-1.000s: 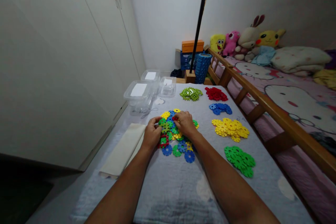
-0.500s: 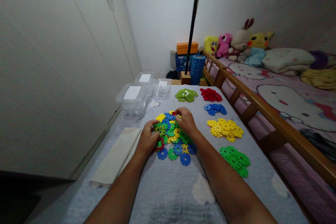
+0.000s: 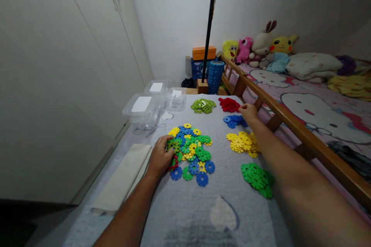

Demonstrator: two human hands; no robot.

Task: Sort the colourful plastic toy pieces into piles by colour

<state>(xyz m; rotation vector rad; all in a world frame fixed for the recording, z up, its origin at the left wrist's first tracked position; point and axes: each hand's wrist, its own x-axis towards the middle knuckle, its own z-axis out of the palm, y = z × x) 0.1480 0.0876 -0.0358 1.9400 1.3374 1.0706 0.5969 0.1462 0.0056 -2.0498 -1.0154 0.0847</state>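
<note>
A mixed pile of interlocking plastic discs (image 3: 193, 148) in blue, green and yellow lies mid-table. My left hand (image 3: 160, 157) rests at its left edge, thumb and fingers closed around a lime-green square piece (image 3: 173, 146); red square pieces (image 3: 173, 163) lie just below the thumb. My right hand (image 3: 249, 113) is stretched to the far right, fingertips pinched on a small red piece at the edge of the red pile (image 3: 228, 105). Under that hand and forearm are the blue pile (image 3: 232, 120) and yellow pile (image 3: 242, 142). The green pile (image 3: 256, 179) sits closer to me.
A lime-green pile (image 3: 203, 105) lies at the back. Clear lidded containers (image 3: 142, 114) stand at the back left, near a folded cream cloth (image 3: 123, 179). A wooden bed rail (image 3: 278, 114) runs along the right side, and a black pole (image 3: 208, 34) rises behind the table.
My right hand has moved from the mixed pile to the red pile at the right, carrying a red piece. My left hand stays at the mixed pile. The view has shifted slightly.
</note>
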